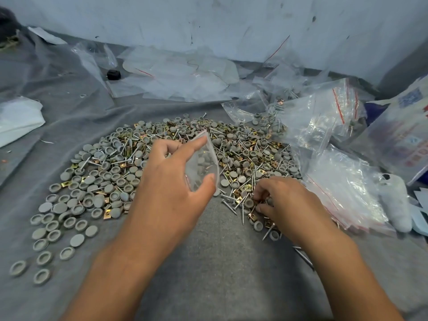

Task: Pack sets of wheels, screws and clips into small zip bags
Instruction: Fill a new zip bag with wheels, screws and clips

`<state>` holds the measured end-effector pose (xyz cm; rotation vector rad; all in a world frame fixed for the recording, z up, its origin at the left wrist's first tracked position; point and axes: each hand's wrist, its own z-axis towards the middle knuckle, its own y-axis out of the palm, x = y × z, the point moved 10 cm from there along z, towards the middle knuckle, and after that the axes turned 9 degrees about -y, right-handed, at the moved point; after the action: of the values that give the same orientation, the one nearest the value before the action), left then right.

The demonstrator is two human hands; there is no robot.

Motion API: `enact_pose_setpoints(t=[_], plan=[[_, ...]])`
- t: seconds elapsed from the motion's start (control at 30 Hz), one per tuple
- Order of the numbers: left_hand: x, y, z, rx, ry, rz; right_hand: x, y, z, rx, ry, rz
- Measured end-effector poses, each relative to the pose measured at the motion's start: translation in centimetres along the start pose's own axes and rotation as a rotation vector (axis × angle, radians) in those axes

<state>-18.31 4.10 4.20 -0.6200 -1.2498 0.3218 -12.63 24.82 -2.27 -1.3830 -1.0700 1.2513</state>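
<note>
Wheels, screws and clips (176, 163) are lying heaped mid-cloth on the grey cloth (220, 262). Your left hand (171, 181) is pinching the small clear zip bag (203, 163) upright; your right hand (282, 200), just beside it, is pinching brass clips (253, 213).

Grey cloth (220, 262) over work surface; scuffed pale wall (231, 24) behind.
</note>
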Motion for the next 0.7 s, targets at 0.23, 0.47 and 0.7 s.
enact_pose_setpoints(t=[0.23, 0.47, 0.7], plan=[[0.1, 1.0, 0.0, -0.027, 0.037, 0.001, -0.7, 0.2, 0.1, 0.016, -0.052, 0.064], [-0.1, 1.6, 0.0, -0.048, 0.042, 0.023, 1.8, -0.2, -0.2, 0.153, 0.066, 0.346], [0.0, 2.3, -0.2, -0.077, 0.051, 0.087, -0.2, -0.9, -0.4, 0.106, -0.086, 0.900]])
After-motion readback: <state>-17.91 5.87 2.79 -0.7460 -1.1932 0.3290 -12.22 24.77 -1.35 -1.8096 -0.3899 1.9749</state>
